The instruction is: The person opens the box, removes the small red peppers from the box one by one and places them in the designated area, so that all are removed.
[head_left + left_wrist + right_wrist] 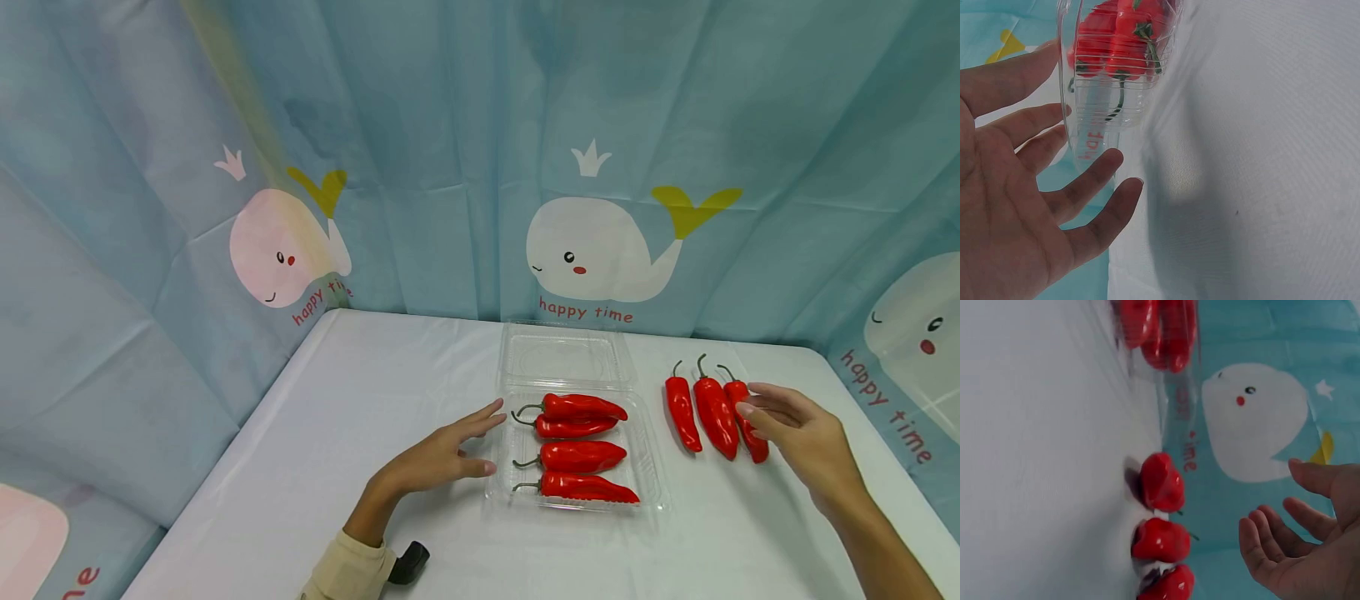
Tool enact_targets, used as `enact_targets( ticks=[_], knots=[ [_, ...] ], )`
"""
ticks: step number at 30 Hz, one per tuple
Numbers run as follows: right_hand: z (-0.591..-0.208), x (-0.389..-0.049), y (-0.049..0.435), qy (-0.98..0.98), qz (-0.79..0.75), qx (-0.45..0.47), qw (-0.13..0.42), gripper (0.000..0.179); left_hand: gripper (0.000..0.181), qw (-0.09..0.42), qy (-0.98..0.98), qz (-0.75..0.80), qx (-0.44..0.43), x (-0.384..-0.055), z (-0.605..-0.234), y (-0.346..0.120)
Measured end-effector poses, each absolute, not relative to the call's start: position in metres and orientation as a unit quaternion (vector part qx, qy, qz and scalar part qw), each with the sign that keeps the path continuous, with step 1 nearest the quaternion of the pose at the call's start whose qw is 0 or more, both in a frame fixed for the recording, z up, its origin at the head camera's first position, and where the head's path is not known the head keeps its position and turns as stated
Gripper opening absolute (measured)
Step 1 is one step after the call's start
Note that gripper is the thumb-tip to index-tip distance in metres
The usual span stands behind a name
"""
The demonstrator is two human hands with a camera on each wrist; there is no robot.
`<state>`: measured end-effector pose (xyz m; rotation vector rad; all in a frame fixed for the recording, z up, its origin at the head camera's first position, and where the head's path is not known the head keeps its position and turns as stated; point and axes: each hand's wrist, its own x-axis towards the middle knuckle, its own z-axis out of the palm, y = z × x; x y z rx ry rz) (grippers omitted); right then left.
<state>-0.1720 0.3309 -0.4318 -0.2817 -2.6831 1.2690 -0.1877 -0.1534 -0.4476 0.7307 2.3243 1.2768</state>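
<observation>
Head view: we find four red peppers [581, 456] lying in the clear container [655, 468], whose lid [567, 357] extends to the far edge of the surface [390, 375]. Three loose peppers [715, 417] lie side by side near the surface's far right corner. The left hand [438, 457] is at the container's left side, grip released; we cannot confirm contact. The right hand [802, 433] is beside the rightmost loose pepper [755, 447]; the right wrist view shows its grip released, apart from the peppers.
</observation>
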Motion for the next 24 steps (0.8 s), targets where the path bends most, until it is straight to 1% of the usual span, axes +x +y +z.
enact_targets(
  ticks=[8,14,21,24],
  knots=[
    [-0.419,-0.162,0.304,-0.893,0.441,-0.025,0.088,0.064,0.073,0.195,0.828,0.456,0.262,-0.188,-0.447,-0.154],
    [-0.412,-0.157,0.285,-0.879,0.471,0.014,0.074,0.057,0.073,0.194,0.83,0.453,0.261,-0.188,-0.447,-0.154],
    [-0.407,-0.15,0.263,-0.876,0.477,0.05,0.059,0.055,0.074,0.194,0.83,0.453,0.262,-0.188,-0.448,-0.153],
    [-0.407,-0.148,0.253,-0.868,0.489,0.07,0.045,0.05,0.074,0.195,0.832,0.45,0.26,-0.188,-0.448,-0.153]
  ],
)
